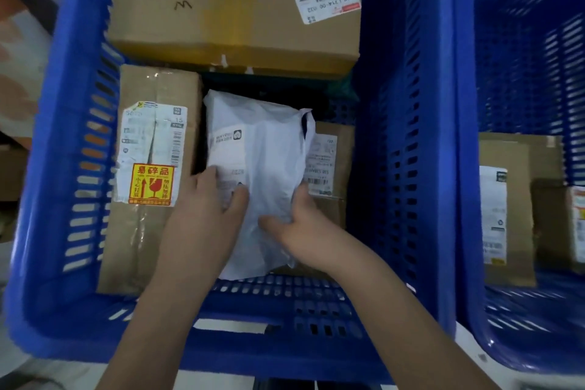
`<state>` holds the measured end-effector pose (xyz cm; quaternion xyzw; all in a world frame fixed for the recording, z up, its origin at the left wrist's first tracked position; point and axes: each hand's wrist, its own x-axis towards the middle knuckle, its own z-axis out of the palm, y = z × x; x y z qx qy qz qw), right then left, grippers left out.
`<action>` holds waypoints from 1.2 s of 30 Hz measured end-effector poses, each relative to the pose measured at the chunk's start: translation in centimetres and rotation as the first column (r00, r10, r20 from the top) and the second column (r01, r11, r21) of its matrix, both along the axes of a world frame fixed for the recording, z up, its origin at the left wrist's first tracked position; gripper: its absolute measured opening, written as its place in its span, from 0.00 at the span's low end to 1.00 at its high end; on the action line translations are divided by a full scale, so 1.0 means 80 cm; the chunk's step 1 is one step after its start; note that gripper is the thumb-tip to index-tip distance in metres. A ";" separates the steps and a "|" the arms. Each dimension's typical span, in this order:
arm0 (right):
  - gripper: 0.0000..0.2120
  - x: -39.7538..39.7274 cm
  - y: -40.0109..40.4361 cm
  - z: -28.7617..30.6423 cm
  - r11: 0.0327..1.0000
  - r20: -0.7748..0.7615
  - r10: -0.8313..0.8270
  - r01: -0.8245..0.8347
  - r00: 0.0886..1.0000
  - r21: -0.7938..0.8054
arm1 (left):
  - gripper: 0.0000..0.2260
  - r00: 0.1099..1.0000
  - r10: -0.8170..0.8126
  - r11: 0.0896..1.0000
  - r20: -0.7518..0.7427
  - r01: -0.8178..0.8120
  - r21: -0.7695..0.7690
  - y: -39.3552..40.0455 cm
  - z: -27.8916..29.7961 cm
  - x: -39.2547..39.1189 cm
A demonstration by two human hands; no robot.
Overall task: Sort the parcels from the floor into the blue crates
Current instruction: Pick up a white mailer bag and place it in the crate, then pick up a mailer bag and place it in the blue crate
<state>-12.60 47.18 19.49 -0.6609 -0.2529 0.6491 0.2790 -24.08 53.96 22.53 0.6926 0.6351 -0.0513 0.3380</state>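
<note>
the white poly mailer (256,174) lies in the blue crate (402,168), wedged between the fragile-stickered box (152,174) on one side and a smaller labelled box (329,165) on the other, below the big carton (234,6). the left hand (209,215) and right hand (297,228) each pinch its near end with curled fingers. it looks soft, light and slippery, so gathered folds at the edges seem the surest hold.

One head-worn view looks steeply down from close above into the blue crate (408,136), its near rim at frame bottom
</note>
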 end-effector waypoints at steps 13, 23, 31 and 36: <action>0.21 0.124 -0.136 0.122 0.807 0.522 -0.585 0.380 0.621 0.452 | 0.19 0.767 -0.616 0.763 0.180 0.524 0.379 -0.098 0.090 0.155; 0.19 0.212 -0.373 0.141 0.689 0.710 -0.673 0.523 0.206 0.502 | 0.17 0.358 -0.822 0.551 0.442 0.694 0.463 -0.311 0.113 0.277; 0.19 0.238 -0.670 0.084 0.499 0.825 -0.562 0.822 0.065 0.275 | 0.18 -0.173 -0.979 -0.100 0.109 0.872 0.479 -0.599 0.042 0.387; 0.19 0.195 -0.842 0.007 0.243 0.792 -0.585 0.969 0.177 -0.037 | 0.17 -0.571 -0.801 -0.598 -0.181 0.778 0.192 -0.762 -0.046 0.394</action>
